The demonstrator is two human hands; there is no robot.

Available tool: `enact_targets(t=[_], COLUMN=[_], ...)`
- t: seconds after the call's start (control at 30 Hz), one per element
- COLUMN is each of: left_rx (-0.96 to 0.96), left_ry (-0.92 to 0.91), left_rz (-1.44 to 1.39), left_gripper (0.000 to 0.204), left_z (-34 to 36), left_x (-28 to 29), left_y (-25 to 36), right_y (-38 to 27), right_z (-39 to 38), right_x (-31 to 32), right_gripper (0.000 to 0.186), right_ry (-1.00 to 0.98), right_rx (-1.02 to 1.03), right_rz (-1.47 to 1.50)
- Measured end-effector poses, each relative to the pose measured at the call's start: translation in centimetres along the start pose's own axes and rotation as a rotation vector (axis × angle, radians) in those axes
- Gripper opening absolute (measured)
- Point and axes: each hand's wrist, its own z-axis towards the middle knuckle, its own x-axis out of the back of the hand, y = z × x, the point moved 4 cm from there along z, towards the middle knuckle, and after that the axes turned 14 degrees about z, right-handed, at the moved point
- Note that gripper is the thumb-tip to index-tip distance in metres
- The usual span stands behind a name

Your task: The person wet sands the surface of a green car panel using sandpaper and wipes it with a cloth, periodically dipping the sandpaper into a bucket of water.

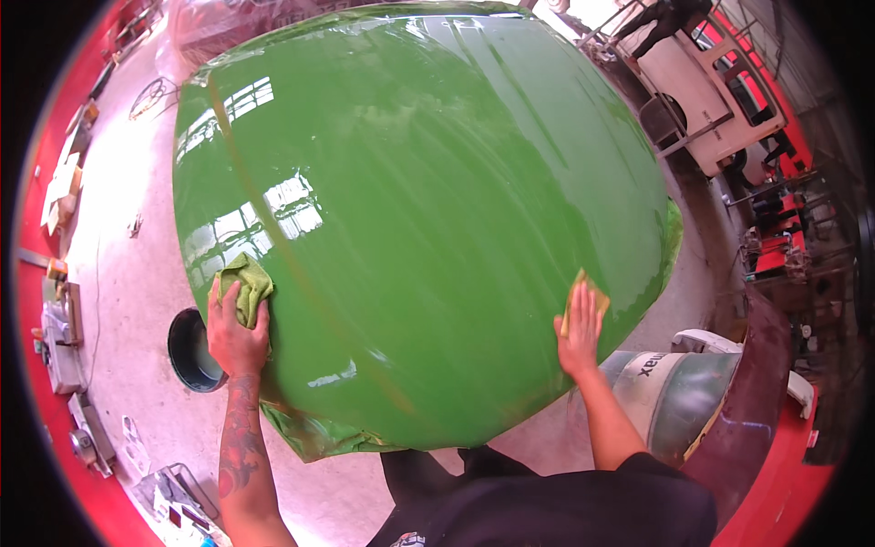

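A large glossy green vehicle panel [410, 228], seemingly a car's hood or roof, fills the middle. Over its left edge, my left hand [239, 333] grips a crumpled green cloth [244, 273]. My right hand [579, 339] lies with stretched fingers at the panel's near right, holding a thin yellow pad [600, 299] against the surface. Part of that pad is hidden beneath the fingers, and I cannot tell its exact material. Window reflections and wet-looking streaks show on the green paint. A brownish line runs along the panel's left side.
Left of the panel, a dark bucket [187, 351] stands on the floor. A green and white drum [679, 392] and a dark red curved panel [752, 392] are at my right. Farther back right is a beige vehicle cab [697, 100]. Plastic-wrapped bodywork [246, 27] sits beyond.
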Motion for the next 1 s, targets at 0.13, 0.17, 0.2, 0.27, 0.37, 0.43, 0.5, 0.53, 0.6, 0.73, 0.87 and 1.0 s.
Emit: enact_targets(t=[0.13, 0.17, 0.2, 0.27, 0.37, 0.43, 0.5, 0.53, 0.6, 0.73, 0.87, 1.0], left_rx=[-0.005, -0.003, -0.029, -0.036, -0.030, -0.016, -0.013, -0.011, -0.016, -0.019, -0.037, -0.021], left_ry=[-0.014, -0.018, 0.022, 0.026, -0.002, -0.021, 0.006, 0.000, -0.005, -0.026, -0.033, -0.090], left_rz=[-0.038, -0.030, -0.028, -0.024, -0.027, -0.029, -0.002, 0.014, -0.003, 0.000, -0.015, 0.040], left_gripper=[0.047, 0.047, 0.047, 0.047, 0.047, 0.047, 0.048, 0.047, 0.048, 0.050, 0.055, 0.051], left_z=[0.1, 0.1, 0.1, 0.2, 0.3, 0.5, 0.1, 0.0, 0.1, 0.5, 0.8, 0.7], left_x=[0.1, 0.2, 0.2, -0.2, -0.3, -0.1, -0.2, -0.4, -0.9, -0.6, -0.5, -1.3], left_y=[0.7, 0.4, 0.6, 0.7, 0.9, 0.4, -0.2, -0.6, -0.3, 0.0, 0.1, -0.1], right_y=[-7.0, -10.0, -12.3, -15.2, -14.7, -13.0, -10.6, -9.1, -5.0, 2.3, 4.4, -0.3], right_z=[19.2, 23.8, 27.9, 33.1, 34.2, 31.3, 26.8, 23.9, 17.3, 2.0, -8.4, -4.9], right_x=[-1.0, -1.8, -2.1, -2.2, -2.1, -2.3, -2.3, -2.1, -0.8, 0.7, -0.5, -1.5], right_gripper=[0.073, 0.075, 0.076, 0.075, 0.074, 0.074, 0.072, 0.071, 0.069, 0.069, 0.073, 0.077], right_ry=[-0.009, -0.019, -0.042, -0.096, -0.097, -0.081, -0.069, -0.066, -0.046, -0.002, -0.024, -0.045], right_rx=[0.094, 0.092, 0.053, -0.031, 0.001, 0.026, 0.090, 0.091, 0.087, 0.034, 0.001, 0.087], right_rz=[-0.022, -0.019, -0.042, -0.030, -0.032, -0.023, -0.018, -0.014, -0.023, 0.039, 0.082, 0.006])
